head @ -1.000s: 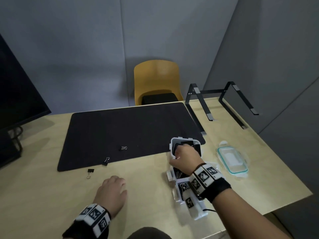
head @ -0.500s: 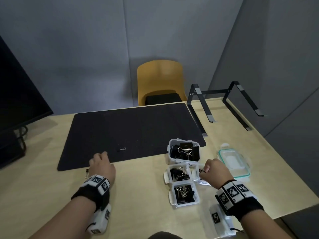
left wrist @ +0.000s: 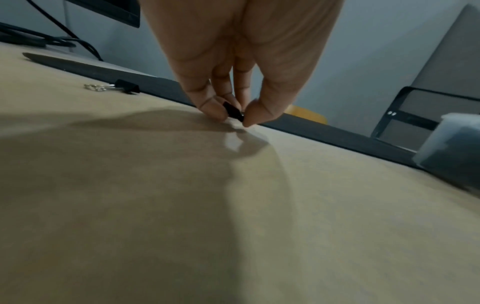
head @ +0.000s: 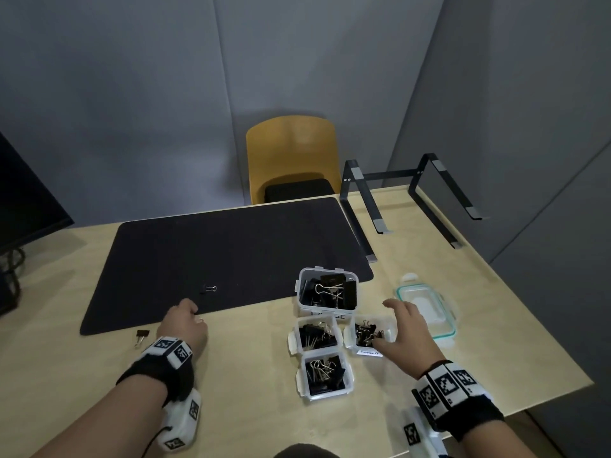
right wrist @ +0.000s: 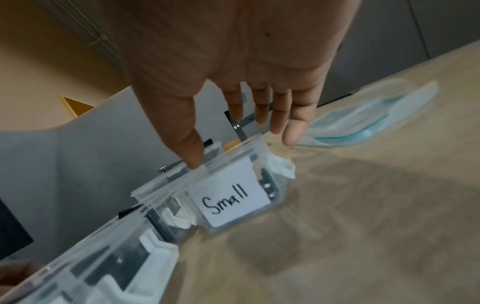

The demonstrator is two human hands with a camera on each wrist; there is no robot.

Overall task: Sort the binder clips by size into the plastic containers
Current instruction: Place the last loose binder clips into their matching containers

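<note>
My left hand hides the pinched clip from the head view. I can't read the large container's label in full. My right wrist view is smeared over the lid.

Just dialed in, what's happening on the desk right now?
A person is sorting binder clips into plastic containers. The left hand pinches a small black clip at the near edge of the black mat. The right hand is open over the container labelled Small, thumb on its rim. Two loose clips remain: one on the mat, one on the table. All four containers already hold clips.
</note>
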